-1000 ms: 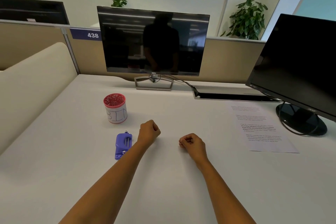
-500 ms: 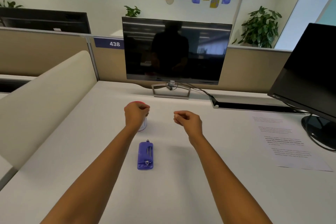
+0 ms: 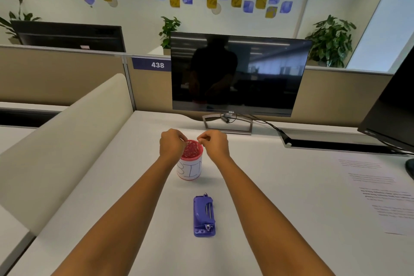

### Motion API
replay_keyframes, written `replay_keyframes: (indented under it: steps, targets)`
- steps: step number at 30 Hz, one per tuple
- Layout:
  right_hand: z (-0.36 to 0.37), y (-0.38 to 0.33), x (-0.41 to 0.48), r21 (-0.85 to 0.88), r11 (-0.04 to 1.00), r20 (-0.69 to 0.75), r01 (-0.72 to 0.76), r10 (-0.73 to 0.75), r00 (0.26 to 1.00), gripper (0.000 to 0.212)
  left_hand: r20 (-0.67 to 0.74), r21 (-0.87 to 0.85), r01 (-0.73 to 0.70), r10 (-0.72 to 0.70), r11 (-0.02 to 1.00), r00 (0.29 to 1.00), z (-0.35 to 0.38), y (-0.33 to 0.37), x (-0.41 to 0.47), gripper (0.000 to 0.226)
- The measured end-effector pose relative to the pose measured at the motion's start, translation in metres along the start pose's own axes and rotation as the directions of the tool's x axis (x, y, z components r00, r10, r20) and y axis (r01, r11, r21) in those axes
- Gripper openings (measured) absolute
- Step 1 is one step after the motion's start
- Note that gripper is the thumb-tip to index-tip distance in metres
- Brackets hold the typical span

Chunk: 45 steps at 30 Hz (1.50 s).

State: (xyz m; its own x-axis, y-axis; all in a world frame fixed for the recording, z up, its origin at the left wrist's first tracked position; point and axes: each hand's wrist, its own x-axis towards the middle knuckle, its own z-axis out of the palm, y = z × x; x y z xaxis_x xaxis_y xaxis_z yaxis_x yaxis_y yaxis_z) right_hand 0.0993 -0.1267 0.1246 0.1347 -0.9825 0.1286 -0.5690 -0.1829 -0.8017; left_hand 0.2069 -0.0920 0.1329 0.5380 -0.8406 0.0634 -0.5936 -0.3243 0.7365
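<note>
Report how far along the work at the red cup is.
Done: the purple tool lies flat on the desk, no hand on it. In hand: the left hand and right hand hover over the rim of the red cup, fingers curled; anything pinched is too small to make out. Left: probably dropping it in and drawing both hands away.

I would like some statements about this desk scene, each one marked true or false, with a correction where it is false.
1. The left hand and the right hand are both near the rim of the red cup. True.
2. The purple tool lies behind the cup. False: it lies on the desk, nearer the person.
3. The middle monitor is dark. True.
4. The printed sheet lies left of the cup. False: it lies to the right.
</note>
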Motion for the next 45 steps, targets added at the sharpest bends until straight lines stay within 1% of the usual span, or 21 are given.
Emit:
replay_keyframes:
  steps: [5,9,11,18,23,28,32,37,41,45]
  targets:
    - [0.014,-0.004,0.004,-0.119,0.993,0.052,0.001,0.006,0.999,0.024,0.04,0.046,-0.013,0.011,0.999,0.999,0.005,-0.004,0.008,0.026]
    - [0.018,0.0,0.006,-0.121,0.992,0.006,0.025,-0.024,1.0,0.015,0.039,0.042,-0.008,0.006,0.999,0.999,0.008,-0.006,0.011,0.024]
    - [0.017,0.002,0.006,-0.096,0.995,-0.031,0.022,-0.025,0.999,0.014,0.027,0.026,-0.006,0.006,1.0,1.0,0.009,-0.006,0.01,0.022]
    - [-0.008,0.027,-0.005,0.123,0.992,-0.142,-0.021,0.039,0.989,0.028,-0.036,-0.022,-0.021,0.02,1.0,0.999,0.016,0.003,-0.005,0.03]
    - [-0.046,0.065,-0.016,0.185,0.982,-0.196,-0.046,0.083,0.977,0.029,-0.04,-0.067,-0.095,0.092,0.993,0.995,0.029,0.014,-0.028,0.028]
    - [-0.091,0.111,-0.022,0.206,0.975,-0.247,-0.086,0.137,0.959,0.023,0.016,-0.109,-0.142,0.145,0.984,0.989,0.058,0.025,-0.059,0.024]
    - [-0.117,0.143,-0.023,0.192,0.97,-0.218,-0.146,0.187,0.958,0.028,0.079,-0.125,-0.14,0.15,0.982,0.985,0.091,0.033,-0.08,0.022]
    - [-0.137,0.176,-0.021,0.136,0.973,-0.158,-0.184,0.205,0.966,0.035,0.149,-0.126,-0.049,0.068,0.991,0.987,0.135,0.036,-0.099,0.017]
    - [-0.143,0.199,-0.015,0.098,0.977,-0.109,-0.19,0.2,0.974,0.029,0.173,-0.127,0.023,-0.001,0.992,0.985,0.163,0.035,-0.108,0.017]
    - [-0.144,0.216,-0.007,0.071,0.984,-0.054,-0.163,0.167,0.984,0.022,0.151,-0.12,0.071,-0.052,0.99,0.987,0.183,0.037,-0.109,0.021]
